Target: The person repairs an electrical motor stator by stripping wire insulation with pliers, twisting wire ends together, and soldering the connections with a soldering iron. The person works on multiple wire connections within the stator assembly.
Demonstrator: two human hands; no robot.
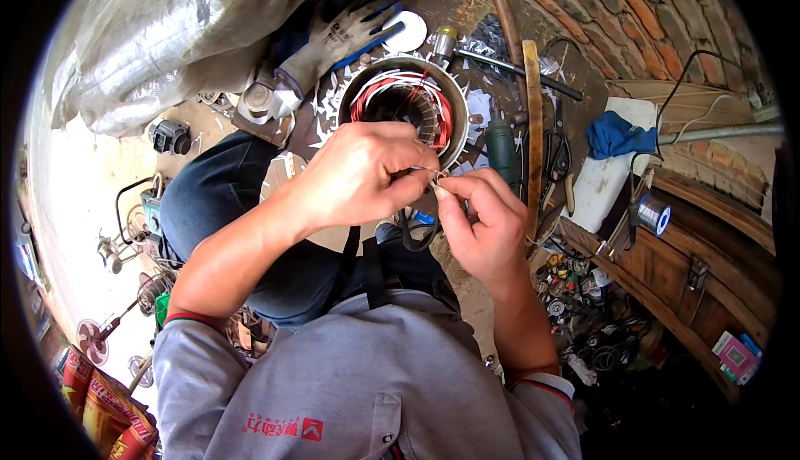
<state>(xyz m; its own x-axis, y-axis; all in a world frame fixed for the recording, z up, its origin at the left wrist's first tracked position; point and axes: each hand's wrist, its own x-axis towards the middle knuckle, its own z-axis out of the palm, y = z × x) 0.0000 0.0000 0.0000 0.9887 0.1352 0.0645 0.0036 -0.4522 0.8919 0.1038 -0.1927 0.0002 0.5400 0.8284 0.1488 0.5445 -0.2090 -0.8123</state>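
My left hand (367, 172) is closed in a pinch on a thin wire (429, 169) just in front of an open metal motor stator (459, 97). From the right, my right hand (487, 222) pinches the same wire, the thumb and forefinger almost meeting the left fingertips. Inside the stator's round housing, red wires (358, 108) and white sleeving (392, 79) ring the windings. My left hand covers the near part of the stator. A dark loop of cord or strap (414, 239) hangs below the fingertips.
Beyond the stator lie work gloves (337, 39), a white disc (407, 32) and a hammer (533, 77). On the right are a wooden stick (532, 127), a green tool (501, 147), scissors (557, 156), a wire spool (654, 214) and a heap of small parts (583, 293).
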